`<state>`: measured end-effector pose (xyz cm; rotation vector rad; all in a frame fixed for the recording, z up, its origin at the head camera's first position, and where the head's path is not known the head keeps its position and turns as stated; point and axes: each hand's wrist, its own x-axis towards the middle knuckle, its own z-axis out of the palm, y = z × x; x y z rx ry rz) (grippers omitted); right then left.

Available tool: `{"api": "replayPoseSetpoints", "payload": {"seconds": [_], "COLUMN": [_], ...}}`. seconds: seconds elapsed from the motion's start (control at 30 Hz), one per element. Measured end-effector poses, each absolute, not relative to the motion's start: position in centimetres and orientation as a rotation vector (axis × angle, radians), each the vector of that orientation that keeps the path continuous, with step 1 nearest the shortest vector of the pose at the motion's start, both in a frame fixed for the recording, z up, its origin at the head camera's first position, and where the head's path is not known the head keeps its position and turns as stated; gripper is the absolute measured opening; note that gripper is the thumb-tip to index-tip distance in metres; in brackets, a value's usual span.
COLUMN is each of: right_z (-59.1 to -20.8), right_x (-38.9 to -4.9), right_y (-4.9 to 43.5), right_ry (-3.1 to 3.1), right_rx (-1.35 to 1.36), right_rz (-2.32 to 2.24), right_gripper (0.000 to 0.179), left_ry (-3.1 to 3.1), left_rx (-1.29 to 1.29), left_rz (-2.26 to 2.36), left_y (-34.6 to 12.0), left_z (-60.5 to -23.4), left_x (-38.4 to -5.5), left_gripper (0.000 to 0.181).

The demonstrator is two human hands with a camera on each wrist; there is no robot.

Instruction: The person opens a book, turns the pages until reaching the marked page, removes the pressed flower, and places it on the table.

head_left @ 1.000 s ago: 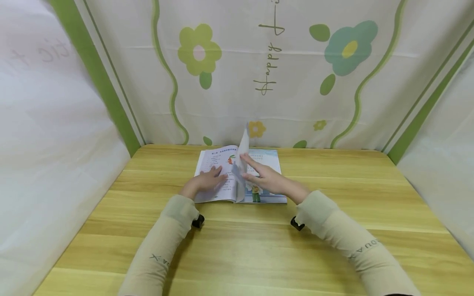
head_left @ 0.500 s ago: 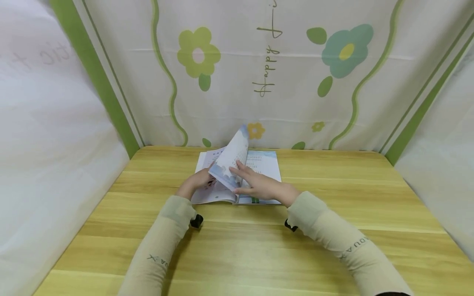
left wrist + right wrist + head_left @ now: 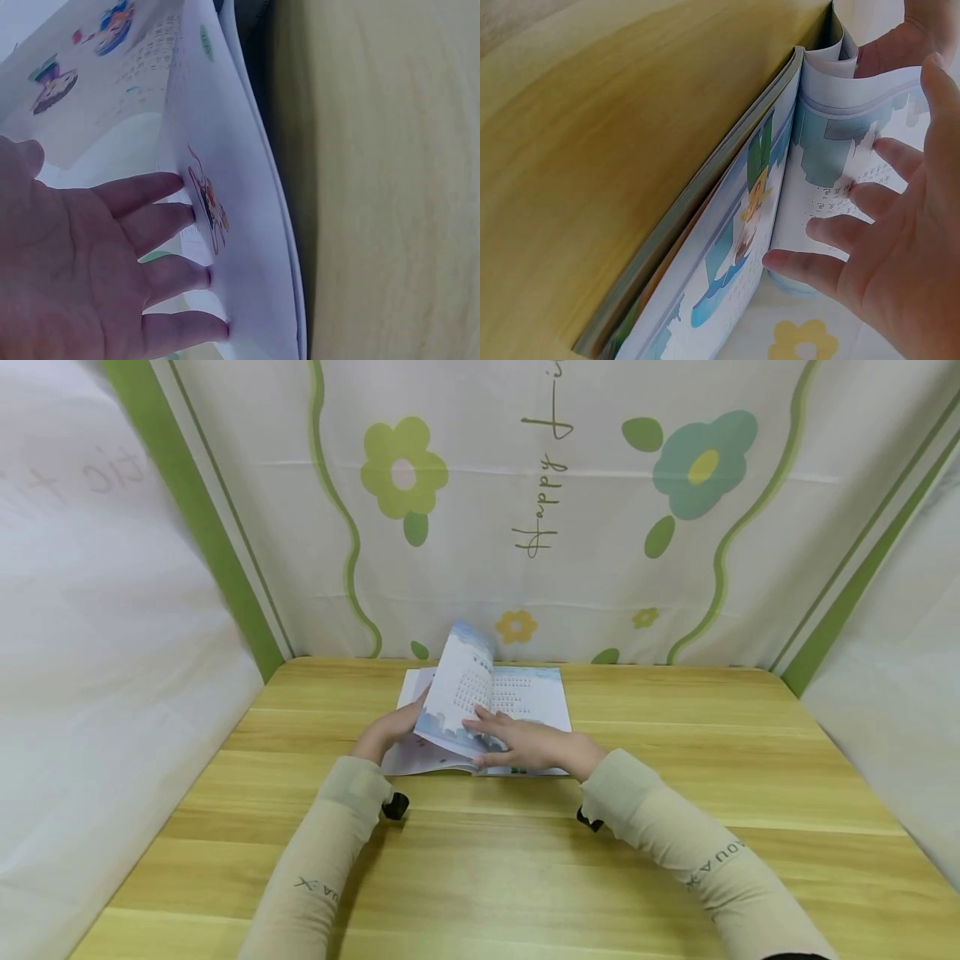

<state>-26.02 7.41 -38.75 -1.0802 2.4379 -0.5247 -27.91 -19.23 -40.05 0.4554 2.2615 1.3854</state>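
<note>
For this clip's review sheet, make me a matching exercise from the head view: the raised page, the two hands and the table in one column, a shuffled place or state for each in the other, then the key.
Column one
1. Raised page
2. Left hand
3. Right hand
4. Table

Column two
A. In front of the raised page
B. Wood-grained, beneath the book
C. Standing up over the book's left half
D. Partly hidden behind the raised page

Pairs: 1-C, 2-D, 3-A, 4-B
</note>
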Motion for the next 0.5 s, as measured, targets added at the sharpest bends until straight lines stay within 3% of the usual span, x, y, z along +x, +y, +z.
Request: {"api": "replayPoseSetpoints", "payload": {"seconds": [0.1,0.27,0.5], "right_z": [-38.71,-38.85,-39.11], "right_x": [-25.99,-25.94,-25.88], "right_y": [7.46,7.65,7.63], "right_ry": [2.419,2.408,2.406], "right_rx": [-1.094,-1.092,-1.079], "right_rz": [-0.525,-0.509,-0.499], "right_gripper": [0.076,0.076,0.077], "left_ry": [2.261,2.31,2.313], "left_rx": [0.349,0.034,0.076], "left_rz": [1.399,1.306,1.142], "left_y": [-19.25,-19.24,-18.96], "left_z": [-39.9,-39.38,-39.29], "left_x": [-28.03,-27.55,-27.5], "left_gripper": [0.083,0.091,0.08]}}
